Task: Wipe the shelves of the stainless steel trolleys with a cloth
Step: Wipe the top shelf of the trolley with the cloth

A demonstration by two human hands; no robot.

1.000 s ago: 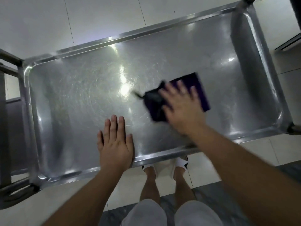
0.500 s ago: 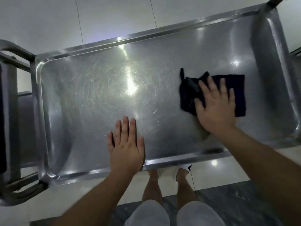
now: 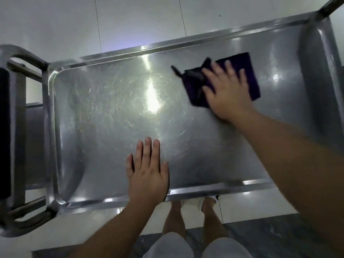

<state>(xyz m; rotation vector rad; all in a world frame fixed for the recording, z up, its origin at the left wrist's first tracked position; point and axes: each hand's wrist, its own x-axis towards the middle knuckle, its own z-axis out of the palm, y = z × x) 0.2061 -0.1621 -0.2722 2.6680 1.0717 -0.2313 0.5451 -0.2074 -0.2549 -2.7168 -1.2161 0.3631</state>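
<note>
The right hand (image 3: 226,92) lies flat, fingers straight and slightly spread, pressing down on a dark purple folded cloth (image 3: 247,71) in the upper right of the frame. The cloth sits on the shelf surface, its bunched darker end poking out to the left of the fingers, its squarer end showing beyond the fingertips and to the right. The left hand (image 3: 148,174) rests palm-down at lower centre, fingers straight and close together, the heel of the hand over the near rim. It holds nothing, just pressed against the metal.

Both hands are on the shiny stainless steel trolley shelf (image 3: 111,118), a shallow rectangular tray with a raised rim and rounded corners, filling most of the view. Swirling fine scratches catch a bright glare at the middle of it. At the left edge of the frame runs the trolley's tubular steel handle frame (image 3: 16,218). Beneath and beyond lies a pale tiled floor (image 3: 55,21), with a darker strip at the bottom, where the person's bare legs and white shorts (image 3: 167,246) show.
</note>
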